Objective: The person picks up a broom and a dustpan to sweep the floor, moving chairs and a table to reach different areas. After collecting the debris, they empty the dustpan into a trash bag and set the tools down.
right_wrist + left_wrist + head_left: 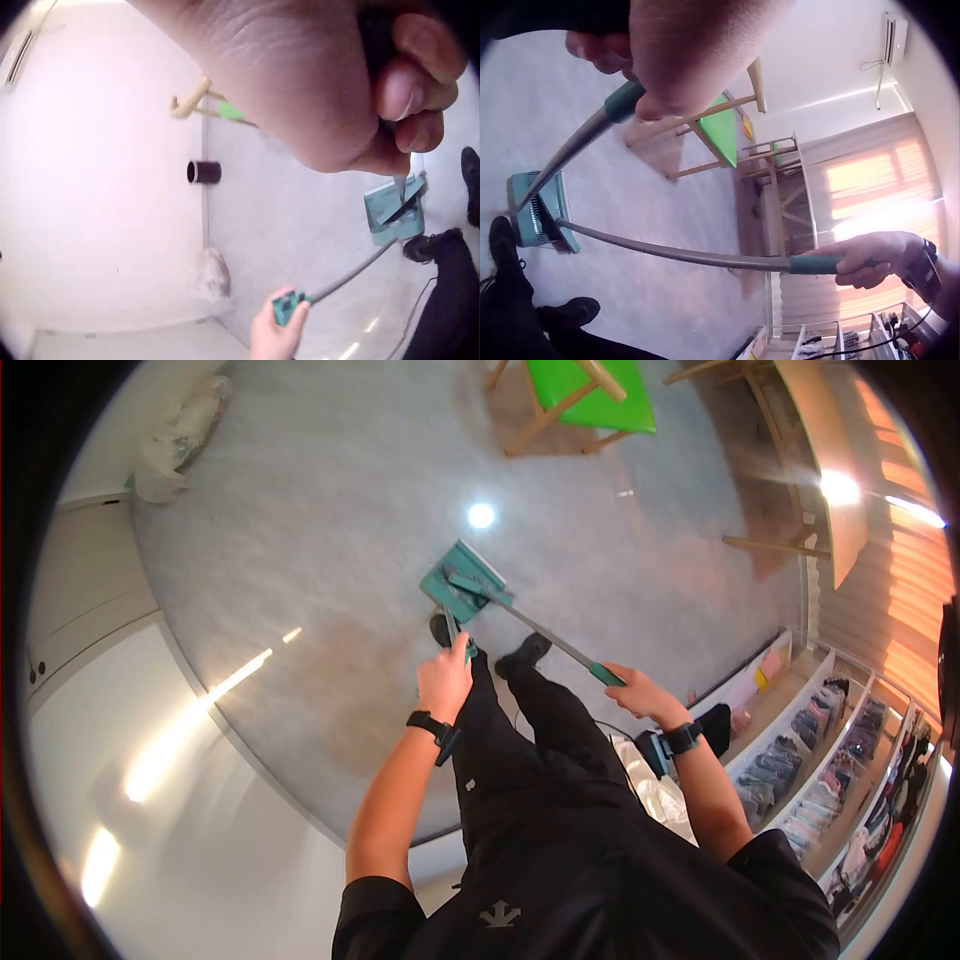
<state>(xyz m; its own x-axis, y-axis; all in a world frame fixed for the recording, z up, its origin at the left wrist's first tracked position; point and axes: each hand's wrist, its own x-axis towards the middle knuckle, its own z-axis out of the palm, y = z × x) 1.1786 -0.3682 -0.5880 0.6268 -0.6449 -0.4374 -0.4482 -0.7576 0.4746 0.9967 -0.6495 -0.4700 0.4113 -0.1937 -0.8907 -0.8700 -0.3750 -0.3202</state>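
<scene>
My left hand grips the green-ended handle of a long-handled dustpan. The teal dustpan is on the floor just in front of my black shoes. In my right hand is the green grip of a broom, its grey pole slanting down to the left. The broom's head lies over the dustpan, overlapping its open tray in the head view. From the right wrist, the left hand shows with its thumb along the green dustpan grip.
A green-seated wooden chair stands ahead, with a wooden table at the right. Low shelves with bagged items line the right side. A plastic-wrapped bundle sits at the far left wall. A dark bin stands by the wall.
</scene>
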